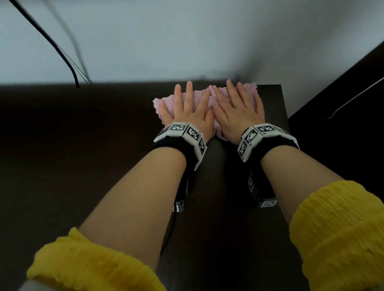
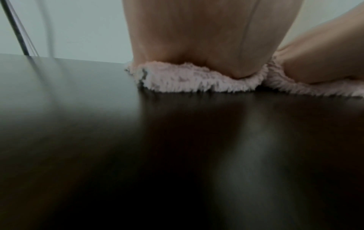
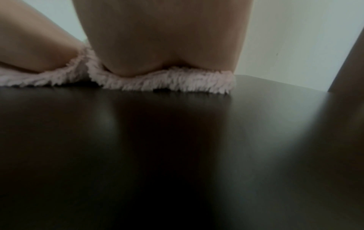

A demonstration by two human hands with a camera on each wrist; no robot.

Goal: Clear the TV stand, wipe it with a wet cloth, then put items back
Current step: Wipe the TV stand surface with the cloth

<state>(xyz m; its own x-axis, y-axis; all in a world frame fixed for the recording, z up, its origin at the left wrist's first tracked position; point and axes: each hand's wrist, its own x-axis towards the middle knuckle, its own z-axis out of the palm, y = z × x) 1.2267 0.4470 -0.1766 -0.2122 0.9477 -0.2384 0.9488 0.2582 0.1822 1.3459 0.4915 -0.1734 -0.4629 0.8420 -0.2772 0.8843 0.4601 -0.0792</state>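
A fluffy pink cloth (image 1: 209, 100) lies flat on the dark TV stand top (image 1: 90, 145), near its far right corner by the wall. My left hand (image 1: 185, 109) presses on the cloth's left half with straight, spread fingers. My right hand (image 1: 237, 106) presses on the right half the same way, thumbs nearly touching. In the left wrist view the heel of the left hand (image 2: 206, 46) sinks into the cloth (image 2: 177, 80). The right wrist view shows the right hand's heel (image 3: 161, 46) on the cloth's edge (image 3: 167, 82).
A black cable (image 1: 55, 43) hangs down the pale wall to the stand's back edge at the left. The stand's right edge (image 1: 284, 101) is close to my right hand, with a dark floor or lower surface (image 1: 353, 139) beyond it.
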